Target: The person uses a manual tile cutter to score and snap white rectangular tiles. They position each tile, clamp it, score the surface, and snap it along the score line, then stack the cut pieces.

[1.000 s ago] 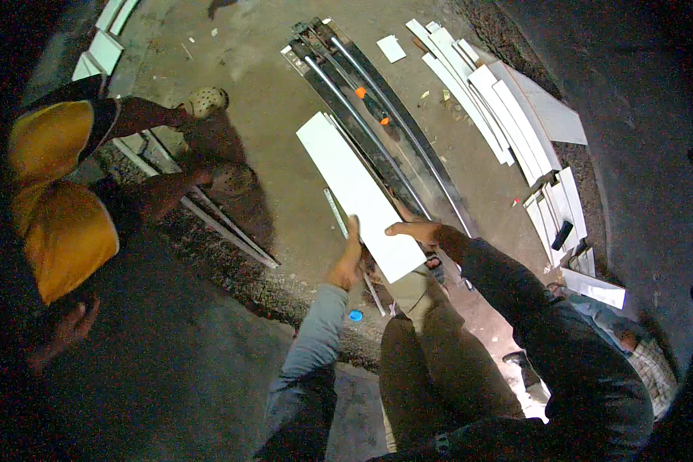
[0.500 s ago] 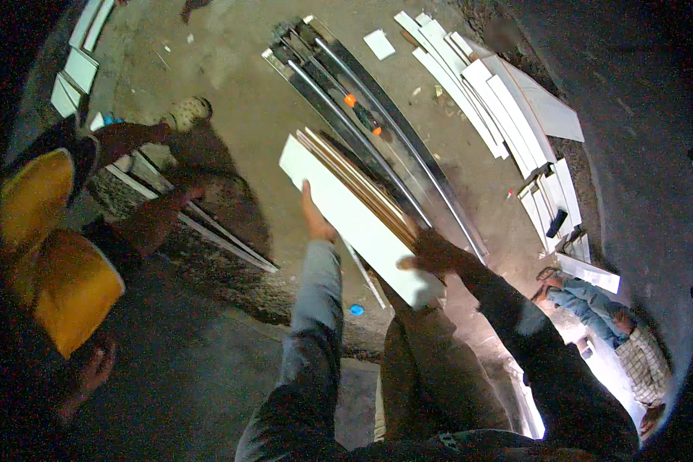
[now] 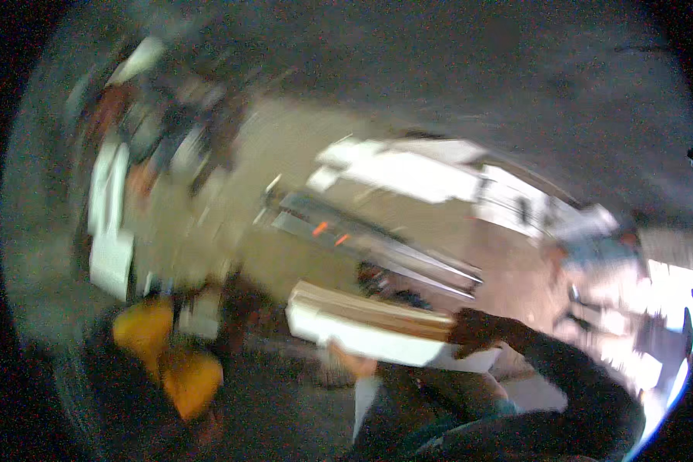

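Between my two hands is a stack of long white tile strips (image 3: pixel 377 339) with brown edges, blurred by motion. My left hand (image 3: pixel 350 360) is closed on its lower front side, near the left part. At the other end my right hand (image 3: pixel 477 329) grips the stack, with its fingers partly smeared. Beyond the stack on the floor lies a long rail tile cutter (image 3: pixel 431 269), with small orange parts (image 3: pixel 320 229) near its far end. A dark, blurred object (image 3: pixel 396 286) shows between the cutter and the stack.
White strips and boards (image 3: pixel 408 173) lie along the far side, with more pieces (image 3: pixel 508 200) to their right. Other white pieces (image 3: pixel 109 200) are at the left. A person in yellow (image 3: pixel 185 377) is at the lower left; others are blurred at far left (image 3: pixel 162 131) and right (image 3: pixel 604 246).
My view has swung sharply, smearing the scene. The held stack has turned from a steep slant to nearly level, its brown edges now facing up. Both hands still hold it.
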Tool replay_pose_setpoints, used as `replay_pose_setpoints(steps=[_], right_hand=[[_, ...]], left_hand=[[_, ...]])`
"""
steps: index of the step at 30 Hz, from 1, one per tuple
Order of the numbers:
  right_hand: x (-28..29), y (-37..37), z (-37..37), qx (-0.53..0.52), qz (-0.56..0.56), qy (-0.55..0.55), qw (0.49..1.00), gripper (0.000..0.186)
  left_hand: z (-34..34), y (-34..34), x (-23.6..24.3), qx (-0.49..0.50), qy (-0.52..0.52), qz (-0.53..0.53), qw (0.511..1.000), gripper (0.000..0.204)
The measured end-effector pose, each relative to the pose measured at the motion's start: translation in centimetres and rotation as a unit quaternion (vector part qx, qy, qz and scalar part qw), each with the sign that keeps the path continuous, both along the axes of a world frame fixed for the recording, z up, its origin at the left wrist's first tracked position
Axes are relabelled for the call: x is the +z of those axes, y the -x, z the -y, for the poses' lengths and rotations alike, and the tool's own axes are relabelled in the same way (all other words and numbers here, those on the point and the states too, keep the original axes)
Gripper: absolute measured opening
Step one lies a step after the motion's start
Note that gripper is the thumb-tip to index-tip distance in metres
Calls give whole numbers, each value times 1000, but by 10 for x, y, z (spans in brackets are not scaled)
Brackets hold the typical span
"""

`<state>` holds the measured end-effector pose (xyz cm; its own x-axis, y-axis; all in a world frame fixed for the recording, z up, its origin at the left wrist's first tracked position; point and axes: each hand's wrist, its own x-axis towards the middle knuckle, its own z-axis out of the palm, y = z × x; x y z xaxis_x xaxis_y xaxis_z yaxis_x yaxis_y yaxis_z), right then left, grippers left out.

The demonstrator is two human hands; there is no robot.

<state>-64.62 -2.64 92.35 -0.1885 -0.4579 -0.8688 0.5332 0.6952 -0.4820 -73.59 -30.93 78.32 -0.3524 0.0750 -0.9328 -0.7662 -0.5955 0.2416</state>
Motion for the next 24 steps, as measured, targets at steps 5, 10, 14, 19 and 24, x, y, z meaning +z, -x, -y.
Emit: replay_pose_setpoints(steps=[5,10,14,19,24], right_hand=[[88,-82,-100,-152,-172,22,973,121],[261,-197,-313,-282,-283,-33,916,123],[338,-288,-427,-409,-283,-119,860,126],[400,-270,-414,-403,-269,-113,868,128],[457,-196,-321,-290,-200,-56,934,131]], left_hand=[[-112,-72,126,-158,-90,-49,982,82],[-380,-179,277,-335,-90,-105,932,86],[-547,-213,353,-454,-66,-160,874,91],[-509,-181,442,-410,21,-225,884,99],[-295,-114,475,-328,195,-446,810,109]])
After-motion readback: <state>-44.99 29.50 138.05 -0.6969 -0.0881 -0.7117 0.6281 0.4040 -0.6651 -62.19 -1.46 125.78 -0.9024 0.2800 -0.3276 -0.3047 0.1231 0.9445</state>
